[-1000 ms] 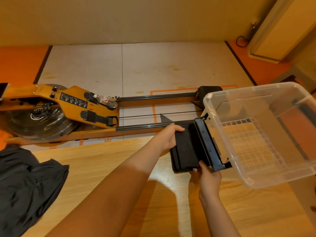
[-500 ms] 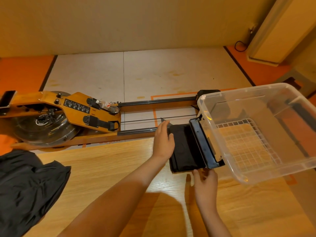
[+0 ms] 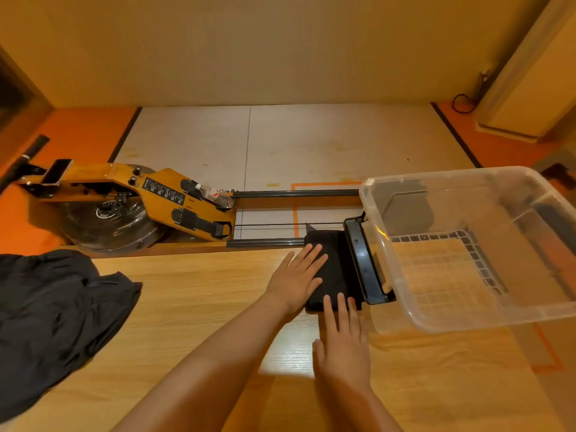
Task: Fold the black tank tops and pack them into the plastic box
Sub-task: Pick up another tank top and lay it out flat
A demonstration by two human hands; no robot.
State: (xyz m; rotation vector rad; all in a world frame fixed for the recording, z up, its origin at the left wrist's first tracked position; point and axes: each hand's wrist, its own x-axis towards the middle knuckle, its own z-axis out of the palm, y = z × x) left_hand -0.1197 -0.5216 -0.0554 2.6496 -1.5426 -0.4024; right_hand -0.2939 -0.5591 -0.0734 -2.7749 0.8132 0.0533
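Obs: left hand [image 3: 296, 275] and right hand [image 3: 343, 347] lie flat, fingers straight, on the folded black tank top [image 3: 335, 266] at the wooden table's [image 3: 187, 307] far edge, beside the clear plastic box [image 3: 467, 319]. Risk, I judge: ungripped, it slides off or unfolds.

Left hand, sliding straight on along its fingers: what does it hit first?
The left hand lies on the folded tank top; beyond it, likely the far end of the black handle on the plastic box; depth unclear.
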